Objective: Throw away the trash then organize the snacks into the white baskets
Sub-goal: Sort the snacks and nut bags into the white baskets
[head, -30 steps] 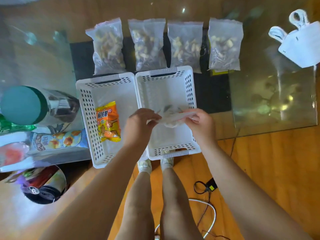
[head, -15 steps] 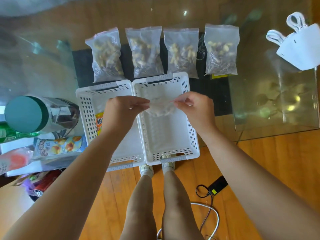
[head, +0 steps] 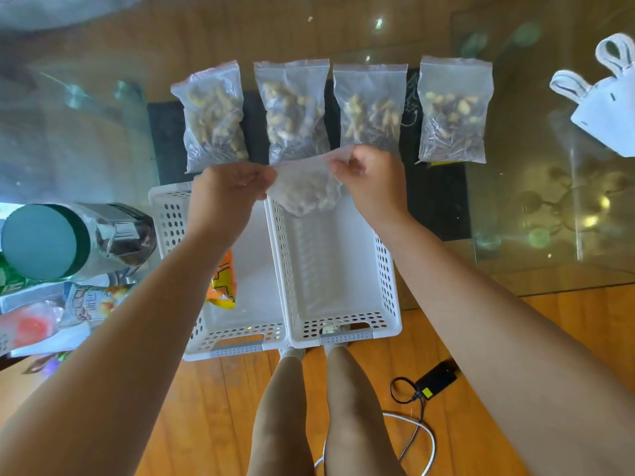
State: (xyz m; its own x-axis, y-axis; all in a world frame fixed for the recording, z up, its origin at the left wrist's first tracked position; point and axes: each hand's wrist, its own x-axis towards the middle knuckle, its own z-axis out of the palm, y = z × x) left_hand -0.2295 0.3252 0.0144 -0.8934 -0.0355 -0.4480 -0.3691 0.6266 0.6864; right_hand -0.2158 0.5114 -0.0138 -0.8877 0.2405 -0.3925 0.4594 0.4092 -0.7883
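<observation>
Zip bag point(head: 304, 192) pinched by left hand point(head: 226, 190) and right hand point(head: 369, 182), seal edge level left-to-right, contents hanging

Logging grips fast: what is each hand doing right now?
Left hand: pinches the left top corner of the clear snack bag.
Right hand: pinches the bag's right top corner.

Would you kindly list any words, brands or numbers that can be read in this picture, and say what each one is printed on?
None can be read with confidence.
Orange snack packet in the left white basket: printing mostly hidden by the arm, unreadable.
Blue snack bag at the left edge: large lettering, too blurred to read.
Jar with a green lid: label too small to read.
Zip bags of nuts, including the one held by both hands: no text visible.
</observation>
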